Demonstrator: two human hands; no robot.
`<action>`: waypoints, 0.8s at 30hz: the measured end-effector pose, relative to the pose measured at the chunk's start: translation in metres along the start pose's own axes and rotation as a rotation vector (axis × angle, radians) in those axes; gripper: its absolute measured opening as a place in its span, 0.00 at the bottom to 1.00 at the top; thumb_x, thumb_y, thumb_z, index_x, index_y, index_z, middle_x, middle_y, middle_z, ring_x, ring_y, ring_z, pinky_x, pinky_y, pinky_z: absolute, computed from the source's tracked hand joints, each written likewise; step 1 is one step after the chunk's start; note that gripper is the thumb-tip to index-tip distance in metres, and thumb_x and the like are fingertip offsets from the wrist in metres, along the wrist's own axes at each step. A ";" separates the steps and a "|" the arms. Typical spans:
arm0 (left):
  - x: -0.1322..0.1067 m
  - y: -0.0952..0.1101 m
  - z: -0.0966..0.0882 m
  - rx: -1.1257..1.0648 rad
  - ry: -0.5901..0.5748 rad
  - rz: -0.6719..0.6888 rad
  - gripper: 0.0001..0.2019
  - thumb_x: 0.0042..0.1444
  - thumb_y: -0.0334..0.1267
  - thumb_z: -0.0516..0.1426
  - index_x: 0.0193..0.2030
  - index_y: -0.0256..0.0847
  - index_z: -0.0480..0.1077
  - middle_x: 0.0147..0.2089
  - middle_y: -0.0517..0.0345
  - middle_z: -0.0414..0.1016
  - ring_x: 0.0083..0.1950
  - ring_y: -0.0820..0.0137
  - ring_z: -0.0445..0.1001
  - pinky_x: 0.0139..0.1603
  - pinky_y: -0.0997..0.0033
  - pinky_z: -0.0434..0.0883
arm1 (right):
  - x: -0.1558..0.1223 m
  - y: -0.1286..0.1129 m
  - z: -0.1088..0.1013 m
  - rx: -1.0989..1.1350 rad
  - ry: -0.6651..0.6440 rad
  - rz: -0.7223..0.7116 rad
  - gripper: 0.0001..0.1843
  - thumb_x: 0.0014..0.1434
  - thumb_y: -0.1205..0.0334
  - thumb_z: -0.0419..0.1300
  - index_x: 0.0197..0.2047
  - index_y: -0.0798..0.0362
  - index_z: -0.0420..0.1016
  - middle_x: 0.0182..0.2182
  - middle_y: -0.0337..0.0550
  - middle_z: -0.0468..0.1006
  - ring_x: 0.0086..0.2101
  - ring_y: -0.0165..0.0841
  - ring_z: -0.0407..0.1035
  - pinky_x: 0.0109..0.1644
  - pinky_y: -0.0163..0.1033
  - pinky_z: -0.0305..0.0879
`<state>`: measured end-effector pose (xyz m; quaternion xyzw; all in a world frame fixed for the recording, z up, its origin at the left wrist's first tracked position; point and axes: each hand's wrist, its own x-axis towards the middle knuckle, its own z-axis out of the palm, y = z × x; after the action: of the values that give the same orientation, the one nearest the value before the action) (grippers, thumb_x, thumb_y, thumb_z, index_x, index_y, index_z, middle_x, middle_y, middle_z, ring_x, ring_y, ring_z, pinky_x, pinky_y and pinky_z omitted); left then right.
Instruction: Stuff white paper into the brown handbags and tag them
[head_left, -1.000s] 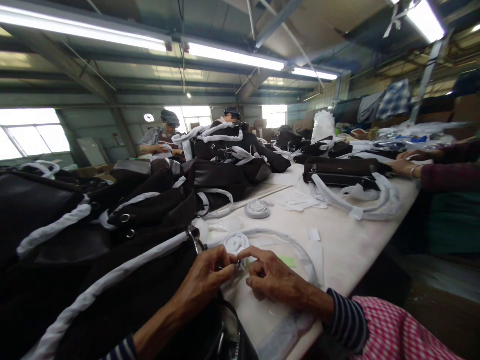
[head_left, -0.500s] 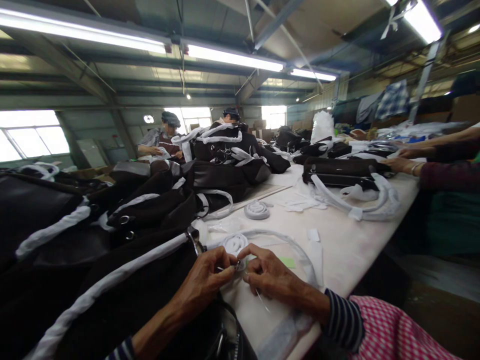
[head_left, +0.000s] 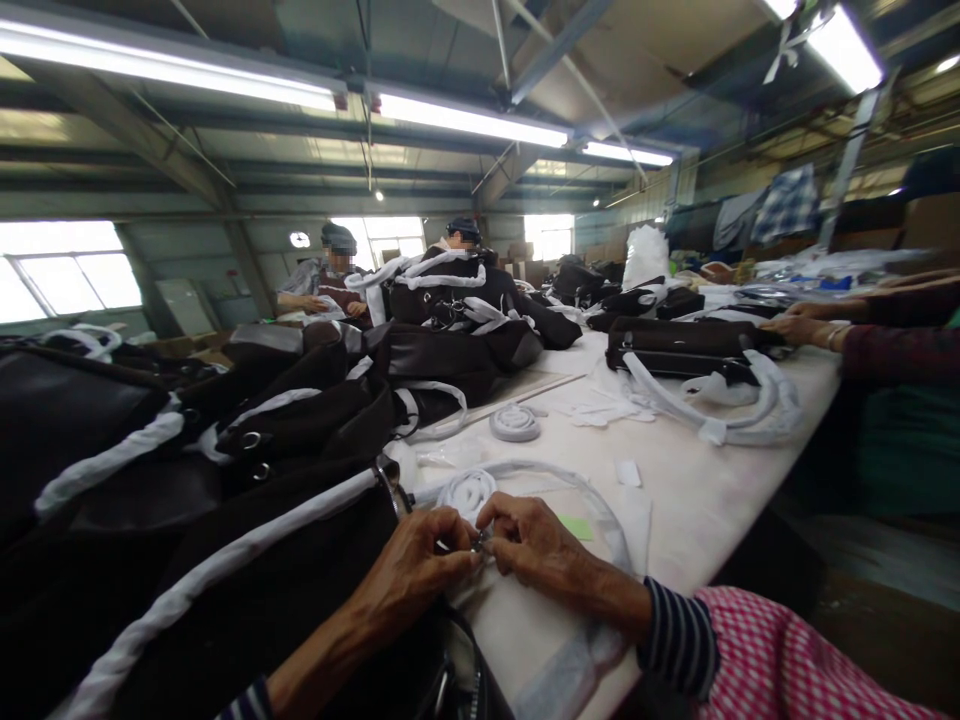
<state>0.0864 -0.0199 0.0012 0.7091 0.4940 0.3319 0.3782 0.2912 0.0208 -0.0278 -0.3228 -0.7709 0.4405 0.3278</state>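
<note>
Both hands meet over the near part of the table. My left hand [head_left: 420,553] is closed in a pinch on a small shiny metal fitting [head_left: 480,540], its exact kind too small to make out. My right hand [head_left: 529,542] pinches the same fitting from the other side, thumb and forefinger together. A coiled white strap [head_left: 466,490] lies just beyond the fingertips. Around my right hand curves a bag handle wrapped in pale film [head_left: 611,510]. Under my left forearm is a black bag [head_left: 247,590] with a white-wrapped handle [head_left: 217,560].
Black bags [head_left: 315,410] are heaped to the left and ahead. On the white table [head_left: 697,490] lie a grey coiled strap [head_left: 515,422], a green slip [head_left: 576,527] and white paper pieces. At right, a co-worker's hands [head_left: 806,328] touch another black bag [head_left: 682,345]. Two people stand beyond the heap.
My right fingers have closed in against the metal fitting, and both hands are nearer together. A thin pale strand that hung below my right hand no longer shows.
</note>
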 end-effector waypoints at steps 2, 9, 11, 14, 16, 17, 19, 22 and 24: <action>0.001 0.000 0.000 -0.003 -0.005 -0.017 0.08 0.51 0.40 0.62 0.28 0.37 0.71 0.35 0.55 0.78 0.38 0.63 0.72 0.40 0.67 0.64 | 0.000 -0.003 -0.003 0.000 -0.016 -0.007 0.07 0.57 0.67 0.60 0.40 0.53 0.75 0.23 0.34 0.73 0.20 0.25 0.63 0.23 0.29 0.54; 0.008 -0.006 -0.002 -0.230 0.023 -0.034 0.12 0.43 0.38 0.67 0.33 0.36 0.72 0.32 0.59 0.75 0.34 0.70 0.69 0.36 0.71 0.62 | 0.017 -0.023 -0.013 0.042 -0.127 0.031 0.09 0.52 0.71 0.57 0.37 0.55 0.74 0.21 0.34 0.73 0.19 0.27 0.70 0.22 0.28 0.62; 0.010 -0.008 0.000 -0.306 0.031 -0.067 0.13 0.38 0.35 0.67 0.32 0.37 0.70 0.30 0.60 0.74 0.32 0.71 0.68 0.34 0.72 0.63 | 0.021 -0.026 -0.011 0.034 -0.151 0.041 0.08 0.51 0.71 0.58 0.35 0.55 0.74 0.22 0.35 0.74 0.19 0.27 0.70 0.21 0.27 0.63; 0.009 -0.010 0.003 -0.312 0.045 -0.128 0.10 0.36 0.32 0.64 0.28 0.37 0.70 0.25 0.63 0.71 0.26 0.74 0.65 0.29 0.74 0.61 | 0.021 -0.023 -0.005 0.107 -0.174 0.088 0.07 0.51 0.70 0.57 0.35 0.55 0.72 0.21 0.34 0.73 0.17 0.27 0.68 0.19 0.28 0.64; 0.007 -0.011 0.005 -0.291 0.067 -0.135 0.07 0.37 0.31 0.63 0.26 0.36 0.71 0.23 0.63 0.70 0.25 0.75 0.65 0.28 0.75 0.59 | 0.017 -0.019 -0.003 0.177 -0.179 0.121 0.08 0.51 0.68 0.56 0.37 0.55 0.72 0.21 0.33 0.73 0.15 0.26 0.66 0.17 0.28 0.62; 0.006 -0.011 0.006 -0.279 0.079 -0.132 0.06 0.37 0.31 0.63 0.26 0.36 0.72 0.23 0.63 0.71 0.25 0.75 0.65 0.28 0.75 0.59 | 0.015 -0.016 -0.003 0.201 -0.180 0.131 0.09 0.51 0.68 0.57 0.38 0.55 0.72 0.21 0.33 0.73 0.14 0.26 0.65 0.16 0.28 0.61; 0.006 -0.011 0.006 -0.264 0.090 -0.134 0.05 0.37 0.30 0.63 0.24 0.35 0.73 0.22 0.62 0.71 0.25 0.74 0.65 0.28 0.75 0.59 | 0.012 -0.012 -0.003 0.226 -0.180 0.134 0.11 0.51 0.66 0.57 0.40 0.54 0.73 0.21 0.32 0.73 0.13 0.25 0.64 0.14 0.27 0.58; 0.007 -0.010 0.005 -0.266 0.094 -0.153 0.04 0.36 0.30 0.63 0.23 0.35 0.73 0.21 0.61 0.73 0.24 0.75 0.64 0.27 0.75 0.58 | 0.009 -0.008 -0.003 0.238 -0.167 0.149 0.12 0.51 0.66 0.58 0.40 0.55 0.73 0.20 0.32 0.73 0.12 0.24 0.61 0.13 0.26 0.54; 0.009 -0.010 0.004 -0.280 0.096 -0.179 0.05 0.35 0.30 0.63 0.22 0.36 0.72 0.21 0.61 0.73 0.23 0.75 0.64 0.27 0.75 0.58 | 0.008 -0.003 -0.002 0.242 -0.154 0.150 0.13 0.51 0.67 0.58 0.42 0.54 0.74 0.20 0.32 0.73 0.12 0.24 0.60 0.13 0.26 0.53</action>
<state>0.0878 -0.0104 -0.0089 0.5860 0.5216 0.3958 0.4774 0.2877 0.0269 -0.0219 -0.3027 -0.7089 0.5767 0.2705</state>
